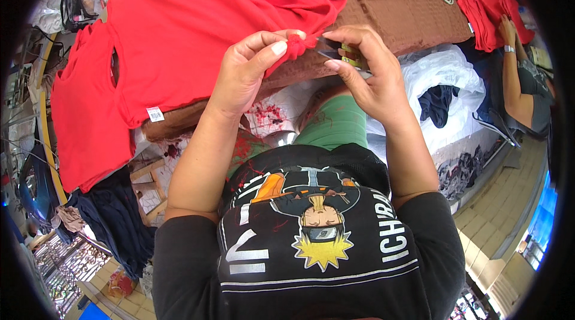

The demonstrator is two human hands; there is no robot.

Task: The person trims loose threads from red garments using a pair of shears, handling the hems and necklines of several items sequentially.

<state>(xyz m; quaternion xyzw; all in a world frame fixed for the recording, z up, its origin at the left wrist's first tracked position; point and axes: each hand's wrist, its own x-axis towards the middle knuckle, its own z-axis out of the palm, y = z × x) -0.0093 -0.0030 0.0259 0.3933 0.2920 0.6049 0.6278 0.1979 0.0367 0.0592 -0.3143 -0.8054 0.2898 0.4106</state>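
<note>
My left hand [250, 62] is closed, pinching a gathered bit of a red garment [191, 26] between thumb and fingers. The rest of that garment spreads over the brown-covered table to the left and far side. In my right hand [378, 71] is a pair of thread snips [350, 55], gripped between thumb and fingers. Its dark blades point left, close to the pinched red cloth. Whether the blades touch a thread cannot be made out. A white tag [155, 114] hangs at the garment's near edge.
Brown plush cloth [389, 2] covers the table. Another red garment [84, 98] hangs at the left, above dark blue cloth [114, 218]. A clear plastic bag [446, 77] with dark fabric lies at the right. Beyond it a co-worker's arm [511, 80] reaches over red clothing. Red scraps dot my lap.
</note>
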